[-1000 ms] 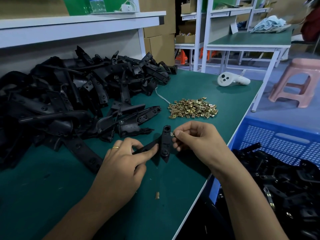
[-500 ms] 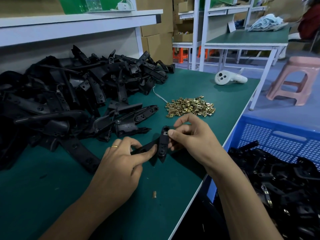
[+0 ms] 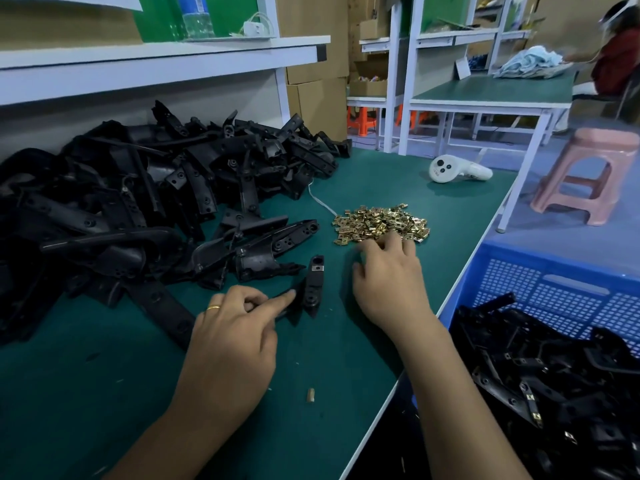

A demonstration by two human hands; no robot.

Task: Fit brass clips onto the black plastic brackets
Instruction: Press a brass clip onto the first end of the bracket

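Green worktable (image 3: 398, 174); white shelf (image 3: 156, 60); pink stool (image 3: 588, 174).

Black brackets (image 3: 138, 209), brass-gold clips (image 3: 381, 221), green table (image 3: 398, 174), blue perforated crate (image 3: 554, 289), pink stool (image 3: 588, 174).

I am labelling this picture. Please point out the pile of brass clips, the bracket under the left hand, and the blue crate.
pile of brass clips (image 3: 381, 221), head view, middle of the heap.
bracket (image 3: 314, 285), head view, its upright bar.
blue crate (image 3: 554, 278), head view, perforated inner wall.
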